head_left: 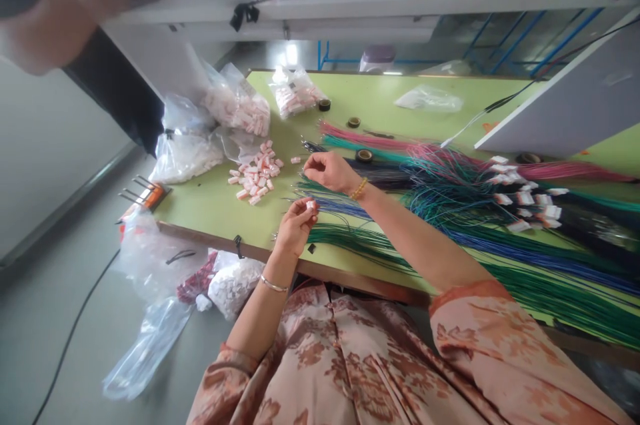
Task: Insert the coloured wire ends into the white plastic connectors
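Note:
Between the thumb and fingers of my left hand [294, 225] is a small white-and-pink plastic connector housing [311, 205]. My right hand [330, 172] is just above and to the right of it, fingers pinched together at the tips of the wires; what they grip is hidden. Under and beside my right hand run bundles of black wires [387, 173], blue wires [345, 205] and green wires [360, 237], their metal ends pointing left. A loose pile of the same housings [257, 173] lies on the green tabletop left of my hands.
Bags of housings [235, 105] stand at the back left. Pink wires [370, 136] and wires fitted with housings [525, 198] lie to the right. Tape rolls [364, 156] sit among them. An orange pronged tool [150, 195] is at the left edge. Another person's arm [55, 25] shows upper left.

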`<state>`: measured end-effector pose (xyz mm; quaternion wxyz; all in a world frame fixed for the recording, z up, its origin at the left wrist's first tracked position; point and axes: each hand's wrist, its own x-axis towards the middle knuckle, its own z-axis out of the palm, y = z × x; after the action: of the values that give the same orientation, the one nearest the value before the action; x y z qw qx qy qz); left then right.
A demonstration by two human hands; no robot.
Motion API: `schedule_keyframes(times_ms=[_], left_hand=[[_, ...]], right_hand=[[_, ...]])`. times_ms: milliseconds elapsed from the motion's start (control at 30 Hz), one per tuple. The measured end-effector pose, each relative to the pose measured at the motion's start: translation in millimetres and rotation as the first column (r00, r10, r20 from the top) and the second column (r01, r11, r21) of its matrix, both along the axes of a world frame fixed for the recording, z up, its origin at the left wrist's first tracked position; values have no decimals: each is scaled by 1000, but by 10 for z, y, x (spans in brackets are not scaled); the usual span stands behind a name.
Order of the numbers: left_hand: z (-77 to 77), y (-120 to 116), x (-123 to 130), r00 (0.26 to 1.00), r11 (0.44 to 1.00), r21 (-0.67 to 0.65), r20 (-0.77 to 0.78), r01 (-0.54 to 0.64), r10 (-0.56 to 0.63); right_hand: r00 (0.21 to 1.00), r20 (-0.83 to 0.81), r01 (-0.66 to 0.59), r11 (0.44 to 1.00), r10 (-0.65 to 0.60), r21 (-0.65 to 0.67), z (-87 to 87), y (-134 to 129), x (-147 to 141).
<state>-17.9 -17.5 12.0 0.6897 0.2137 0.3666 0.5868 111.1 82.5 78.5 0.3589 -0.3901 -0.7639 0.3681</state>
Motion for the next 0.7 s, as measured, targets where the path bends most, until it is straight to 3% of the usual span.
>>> schedule_keyframes(times_ms=[133, 333, 500, 700], left_hand=[[40, 17, 16, 999, 1000, 9, 47, 8, -9], [77, 32, 61, 993, 998, 42, 110, 37, -42], [71, 23, 89, 990, 997, 52, 125, 55, -61], [44, 25, 102, 988, 995, 64, 131, 75, -83]], right_hand=[[999, -39, 7, 999, -9, -50, -13, -274, 165], [998, 20, 56, 997, -55, -49, -210, -578, 358], [993, 79, 91, 996, -91, 8, -339, -721, 393], [979, 137, 139, 987, -150, 86, -349, -775, 390]])
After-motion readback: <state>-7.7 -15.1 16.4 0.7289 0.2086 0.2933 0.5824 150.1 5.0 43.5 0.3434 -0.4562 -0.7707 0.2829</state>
